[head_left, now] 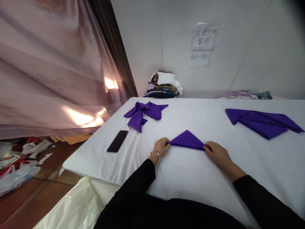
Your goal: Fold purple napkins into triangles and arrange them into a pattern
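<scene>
While two arms in black sleeves (135, 181) reach forward over the desk (181, 181), which wears a white cover, a pale plastic bag (73, 206) sits at its near left corner. The left hand (162, 147), with a bracelet (155, 155) on its wrist, has its grip pinched closed on the left corner of a purple cloth (187, 140). The right hand (218, 153) has its grip closed the same way on the right corner. Between them the cloth forms a flat triangle near the middle of the desk, its long edge facing the person and its peak pointing away; whether that long edge touches the cover is hard to tell. A dark phone (117, 141) lies to the left, well apart from the left hand. Beyond it rests a loosely gathered purple napkin (135, 121), and toward the right edge lies a folded purple napkin (264, 122). Past the far edge, a pile of clothes (162, 90) stands against the pale wall (143, 41), where two handwritten papers (203, 36) hang one above the other.
</scene>
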